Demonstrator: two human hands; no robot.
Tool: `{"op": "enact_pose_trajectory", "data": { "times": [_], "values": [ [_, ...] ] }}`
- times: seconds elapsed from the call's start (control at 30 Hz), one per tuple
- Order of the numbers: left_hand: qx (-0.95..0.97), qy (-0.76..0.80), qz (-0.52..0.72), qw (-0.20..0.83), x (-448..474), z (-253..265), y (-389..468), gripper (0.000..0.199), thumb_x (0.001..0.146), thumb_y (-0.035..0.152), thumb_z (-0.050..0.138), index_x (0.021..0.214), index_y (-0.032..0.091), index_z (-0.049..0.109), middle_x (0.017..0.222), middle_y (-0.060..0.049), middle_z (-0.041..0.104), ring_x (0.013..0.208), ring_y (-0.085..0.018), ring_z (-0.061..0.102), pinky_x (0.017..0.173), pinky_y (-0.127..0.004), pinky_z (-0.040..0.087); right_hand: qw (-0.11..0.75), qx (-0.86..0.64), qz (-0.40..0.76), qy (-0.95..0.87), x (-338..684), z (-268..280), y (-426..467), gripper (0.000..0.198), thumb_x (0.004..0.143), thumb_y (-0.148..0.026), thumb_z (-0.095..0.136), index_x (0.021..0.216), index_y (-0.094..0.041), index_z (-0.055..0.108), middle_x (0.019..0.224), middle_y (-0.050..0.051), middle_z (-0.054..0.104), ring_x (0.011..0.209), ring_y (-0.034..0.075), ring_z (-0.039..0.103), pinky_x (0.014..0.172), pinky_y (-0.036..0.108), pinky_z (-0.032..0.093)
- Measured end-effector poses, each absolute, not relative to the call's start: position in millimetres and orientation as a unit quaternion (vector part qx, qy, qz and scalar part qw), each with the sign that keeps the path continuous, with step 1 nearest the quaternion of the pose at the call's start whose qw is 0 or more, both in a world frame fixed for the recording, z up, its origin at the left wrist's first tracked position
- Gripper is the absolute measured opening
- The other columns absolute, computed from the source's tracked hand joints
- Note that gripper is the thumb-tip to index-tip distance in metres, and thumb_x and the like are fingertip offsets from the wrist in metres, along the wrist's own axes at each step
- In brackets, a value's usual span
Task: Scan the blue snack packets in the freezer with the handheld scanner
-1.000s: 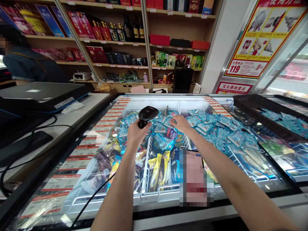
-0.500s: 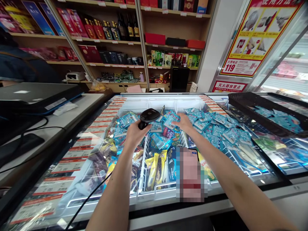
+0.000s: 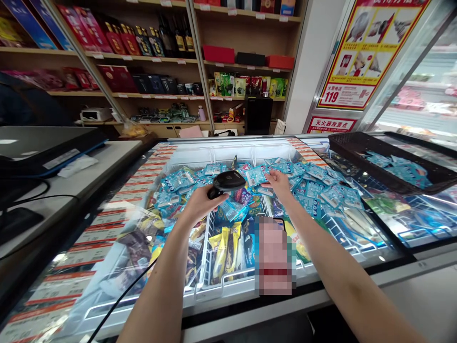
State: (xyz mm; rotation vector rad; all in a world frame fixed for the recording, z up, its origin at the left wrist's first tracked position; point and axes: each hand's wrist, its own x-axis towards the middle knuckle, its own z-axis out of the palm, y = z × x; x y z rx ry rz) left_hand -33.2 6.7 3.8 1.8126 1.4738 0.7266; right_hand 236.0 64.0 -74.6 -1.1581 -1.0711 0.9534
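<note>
My left hand [image 3: 202,206] is wrapped round the handle of a black barcode scanner [image 3: 229,181], whose head points right. A blue-and-white packet [image 3: 255,176] is pinched at its right edge by my right hand [image 3: 278,183], just right of the scanner's head. Both hands are above the glass top of a chest freezer. Many similar blue packets [image 3: 314,188] lie spread across the glass behind and to the right. Nearer me on the freezer, a phone [image 3: 274,257] lies with its screen blurred out.
Under the glass, white wire baskets [image 3: 207,247] hold wrapped ice creams [image 3: 228,247]. A dark tray [image 3: 357,166] with more blue packets stands at right. The scanner's black cable [image 3: 124,297] runs toward me. At left is a counter [image 3: 117,155] with a black device [image 3: 46,147].
My right hand has lifted a blue packet and turned it beside the scanner. My left hand has brought the scanner rightward, toward the packet. The view has shifted a little.
</note>
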Motion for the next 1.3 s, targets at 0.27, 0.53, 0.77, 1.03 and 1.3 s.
{"op": "enact_pose_trajectory", "data": {
  "times": [0.27,0.53,0.77,1.03,1.3],
  "values": [
    [0.708,0.569,0.264,0.324,-33.0,2.9,6.4,0.046,0.069,0.057,0.063,0.092,0.017,0.064,0.058,-0.001,0.063,0.05,-0.017,0.058,0.046,-0.025,0.038,0.615,-0.506,0.391,-0.461,235.5,-78.7,64.7,0.041,0.068,-0.053,0.064,0.093,-0.021,0.056,0.067,-0.002,0.061,0.07,0.027,0.071,0.065,0.042,0.059],
    [0.736,0.57,0.23,0.284,-31.1,-2.9,10.6,0.047,0.071,0.06,0.059,0.092,0.019,0.064,0.057,-0.001,0.062,0.05,-0.018,0.058,0.047,-0.025,0.036,0.611,-0.506,0.393,-0.464,233.8,-77.0,63.4,0.041,0.067,-0.055,0.063,0.09,-0.023,0.053,0.068,-0.001,0.062,0.073,0.029,0.071,0.062,0.04,0.059],
    [0.743,0.577,0.231,0.249,-25.0,-7.6,15.5,0.046,0.071,0.061,0.058,0.091,0.02,0.065,0.054,0.001,0.061,0.051,-0.019,0.06,0.048,-0.025,0.035,0.612,-0.506,0.395,-0.462,233.5,-76.0,62.5,0.04,0.068,-0.054,0.063,0.091,-0.022,0.054,0.068,-0.001,0.062,0.07,0.027,0.071,0.062,0.038,0.059],
    [0.744,0.573,0.227,0.26,-21.9,-6.0,15.3,0.048,0.071,0.062,0.058,0.091,0.019,0.065,0.054,0.0,0.062,0.053,-0.02,0.06,0.048,-0.025,0.035,0.604,-0.512,0.389,-0.47,235.2,-79.1,64.5,0.041,0.07,-0.056,0.061,0.092,-0.022,0.055,0.071,0.0,0.064,0.075,0.027,0.071,0.062,0.037,0.058],
    [0.746,0.572,0.232,0.251,-20.1,-3.3,12.0,0.042,0.071,0.058,0.058,0.088,0.02,0.065,0.057,-0.001,0.062,0.054,-0.019,0.06,0.047,-0.025,0.033,0.61,-0.505,0.392,-0.468,234.9,-77.9,63.7,0.04,0.07,-0.054,0.062,0.092,-0.022,0.054,0.07,-0.001,0.064,0.07,0.027,0.071,0.062,0.037,0.058]
  ]
}}
